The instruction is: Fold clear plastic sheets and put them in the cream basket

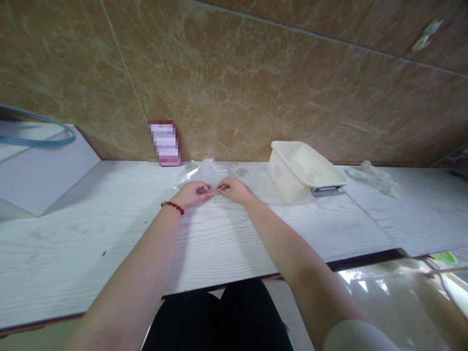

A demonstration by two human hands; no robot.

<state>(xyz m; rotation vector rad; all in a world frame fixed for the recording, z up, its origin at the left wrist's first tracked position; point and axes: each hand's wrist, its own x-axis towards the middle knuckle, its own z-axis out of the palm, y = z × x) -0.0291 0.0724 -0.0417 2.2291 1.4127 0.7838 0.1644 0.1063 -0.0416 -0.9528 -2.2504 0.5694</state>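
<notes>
With my hands as the middle of the clock and twelve pointing away from me, my left hand [193, 193] sits just toward nine and my right hand [233, 190] just toward three. On each, thumb and fingers curl in toward one another, and the two sets of fingertips nearly meet. A small clear piece [215, 191] shows between them; it is too small for me to tell whether either hand is clamped on it, or whether it belongs to the clear plastic bag [206, 171] lying flat at twelve, just beyond my fingers on the white worktop [215, 239].

A red beaded bracelet [173, 206] circles my left wrist. Toward half past ten a blurred-out upright thing [168, 144], pale with a red border, leans against the brown wall [256, 87]. Close to three, well apart from my right hand, stands a cream bin [290, 183] with a grey latch [328, 191] on its near rim; beyond it, at three, lies a crumpled plastic wrapper [375, 178]. Far off at nine is a white box [66, 175], a blue strap [40, 142] looping across it.
</notes>
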